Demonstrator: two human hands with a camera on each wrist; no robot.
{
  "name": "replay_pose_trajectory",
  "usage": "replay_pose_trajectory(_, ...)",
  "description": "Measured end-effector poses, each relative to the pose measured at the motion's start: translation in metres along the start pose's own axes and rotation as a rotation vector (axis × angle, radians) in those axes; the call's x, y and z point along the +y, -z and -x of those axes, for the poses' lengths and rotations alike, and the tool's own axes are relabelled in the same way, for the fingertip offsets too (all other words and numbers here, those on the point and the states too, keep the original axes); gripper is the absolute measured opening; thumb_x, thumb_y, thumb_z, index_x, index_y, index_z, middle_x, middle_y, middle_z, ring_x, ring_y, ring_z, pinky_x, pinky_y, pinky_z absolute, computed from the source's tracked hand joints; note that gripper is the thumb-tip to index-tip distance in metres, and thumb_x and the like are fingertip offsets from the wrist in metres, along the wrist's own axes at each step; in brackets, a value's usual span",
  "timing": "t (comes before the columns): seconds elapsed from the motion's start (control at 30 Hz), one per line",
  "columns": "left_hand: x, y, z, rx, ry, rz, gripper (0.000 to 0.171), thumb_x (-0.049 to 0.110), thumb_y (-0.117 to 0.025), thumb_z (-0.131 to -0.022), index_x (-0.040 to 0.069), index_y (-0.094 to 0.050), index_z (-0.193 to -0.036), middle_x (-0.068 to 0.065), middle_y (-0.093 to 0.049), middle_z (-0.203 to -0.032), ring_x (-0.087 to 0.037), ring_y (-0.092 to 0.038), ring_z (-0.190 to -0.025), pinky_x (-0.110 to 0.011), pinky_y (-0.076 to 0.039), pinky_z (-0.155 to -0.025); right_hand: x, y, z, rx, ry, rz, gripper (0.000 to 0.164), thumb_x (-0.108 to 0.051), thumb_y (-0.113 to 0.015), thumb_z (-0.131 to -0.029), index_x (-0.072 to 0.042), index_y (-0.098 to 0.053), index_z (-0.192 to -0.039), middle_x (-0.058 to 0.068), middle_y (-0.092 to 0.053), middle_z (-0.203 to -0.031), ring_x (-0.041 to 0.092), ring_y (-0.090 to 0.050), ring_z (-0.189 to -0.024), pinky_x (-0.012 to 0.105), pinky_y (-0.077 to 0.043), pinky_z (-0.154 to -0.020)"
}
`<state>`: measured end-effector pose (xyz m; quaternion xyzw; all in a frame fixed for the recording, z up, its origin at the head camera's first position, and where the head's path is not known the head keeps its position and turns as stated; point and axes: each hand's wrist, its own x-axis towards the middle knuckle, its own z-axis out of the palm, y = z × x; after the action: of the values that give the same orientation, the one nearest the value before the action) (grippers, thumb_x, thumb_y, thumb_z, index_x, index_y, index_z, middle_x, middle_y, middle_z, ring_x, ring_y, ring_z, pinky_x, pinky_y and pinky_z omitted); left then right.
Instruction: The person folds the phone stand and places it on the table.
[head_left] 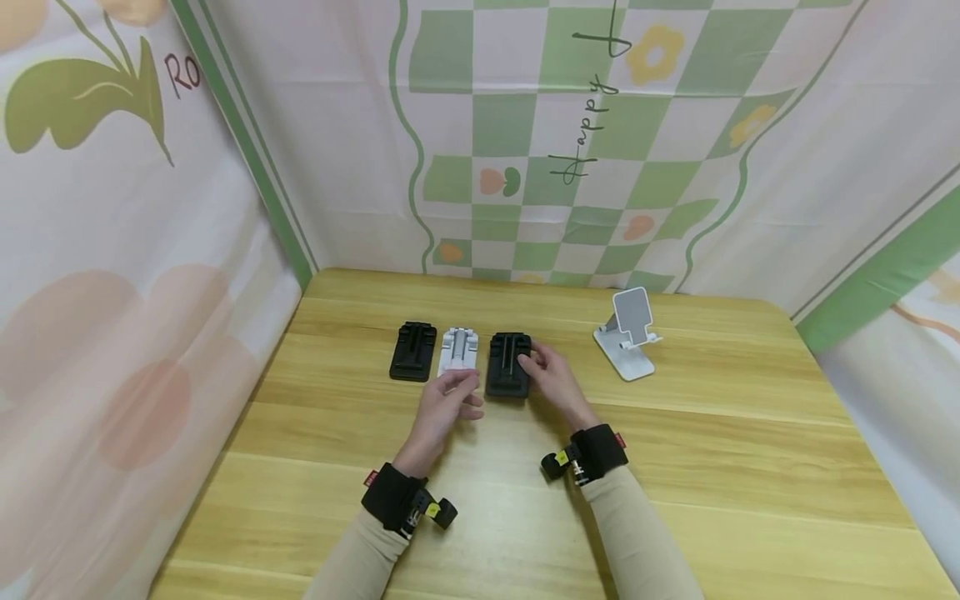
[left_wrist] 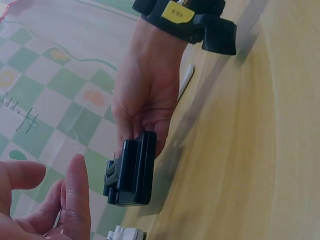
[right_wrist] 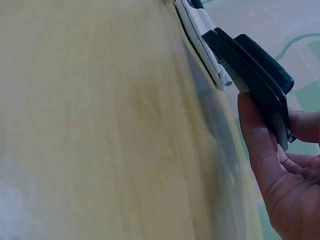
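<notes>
A folded black phone stand (head_left: 507,367) is pinched along its right edge by my right hand (head_left: 556,385), thumb on top and fingers beneath. The right wrist view shows this stand (right_wrist: 257,80) tilted and raised over the tabletop. My left hand (head_left: 444,408) hovers in front of a folded white phone stand (head_left: 459,344) and overlaps its near end in the head view. Nothing lies between the left fingers (left_wrist: 76,200), which are loosely extended. Left of the white stand lies another folded black phone stand (head_left: 413,351).
An unfolded white phone stand (head_left: 628,336) with a grey pad stands upright to the right. The wooden table (head_left: 720,483) meets a patterned cloth (head_left: 555,225) at its back edge, and cloth also hangs at both sides.
</notes>
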<state>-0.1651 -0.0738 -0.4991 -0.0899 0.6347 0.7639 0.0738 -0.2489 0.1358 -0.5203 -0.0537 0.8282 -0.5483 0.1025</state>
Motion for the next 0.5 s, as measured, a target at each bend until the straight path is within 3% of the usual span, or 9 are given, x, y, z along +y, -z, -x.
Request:
replay_pose_trajectory(0.23,-0.0031,-0.0013,0.0015,-0.018,-0.001,-0.013,0.038,0.021,-0.063,-0.104,-0.006,-0.062,-0.132,-0.026,-0.061,-0.118,-0.011,-0.066,-0.077,-0.025,-0.062,-0.071,0.0041,-0.0046,-0.0052,-0.03,-0.027,-0.027,0.059,-0.022,-0.055,-0.108,0.009,-0.035,-0.154,0.015,-0.062,-0.107,0.019,-0.063,-0.091,0.029,-0.056,-0.078)
replay_pose_trajectory(0.5,-0.0044,-0.0025,0.0049,-0.039,-0.011,-0.012,0.039,0.021,-0.064,-0.104,-0.006,-0.062,-0.133,-0.024,-0.063,-0.119,-0.011,-0.066,-0.078,-0.026,-0.062,-0.072,0.0015,-0.0062,-0.0092,-0.033,-0.05,-0.05,0.059,-0.02,-0.055,-0.108,0.009,-0.033,-0.155,0.013,-0.06,-0.103,0.018,-0.058,-0.088,0.028,-0.052,-0.077)
